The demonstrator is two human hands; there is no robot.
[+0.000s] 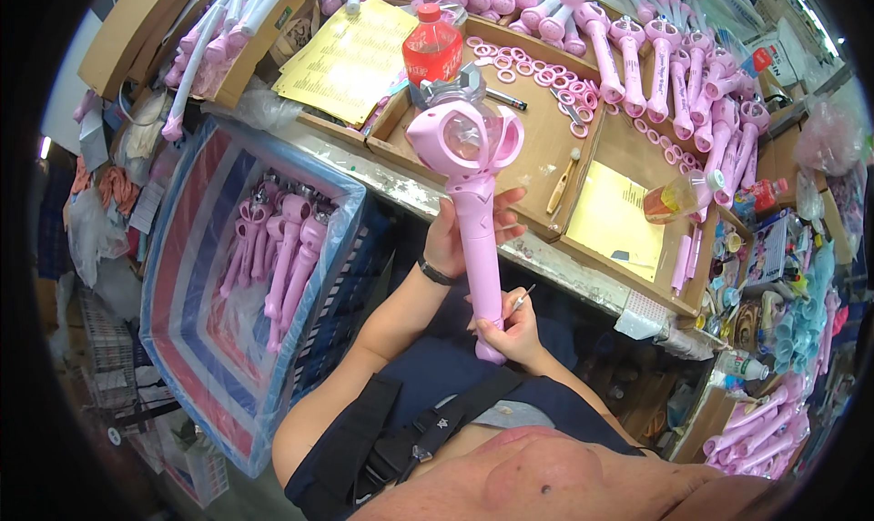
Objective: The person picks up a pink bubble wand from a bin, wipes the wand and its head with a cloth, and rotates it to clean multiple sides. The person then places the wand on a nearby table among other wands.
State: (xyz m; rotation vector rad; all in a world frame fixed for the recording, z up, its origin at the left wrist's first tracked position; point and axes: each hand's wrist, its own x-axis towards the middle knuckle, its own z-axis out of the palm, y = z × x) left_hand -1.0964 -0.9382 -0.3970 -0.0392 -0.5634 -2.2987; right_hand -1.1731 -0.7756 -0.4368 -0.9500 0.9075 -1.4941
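A pink toy wand [480, 239] stands nearly upright before me, its large ring-shaped head around a clear globe with a grey piece on top. My left hand [443, 241] cradles the upper handle from behind, thumb on one side and fingers on the other. Around the lower end of the handle, my right hand [515, 335] is closed. A thin tool with a pale tip [523, 297] sticks up from the right hand's fingers; its kind cannot be made out. Part of both hands is hidden behind the handle.
Cardboard trays [583, 193] on the bench hold pink rings [546, 73], a small brush [564, 182] and yellow sheets [619, 216]. A red bottle [431, 46] stands behind the wand. More wands [296, 248] lie in a striped, lined crate [196, 293] at left; others crowd the back right.
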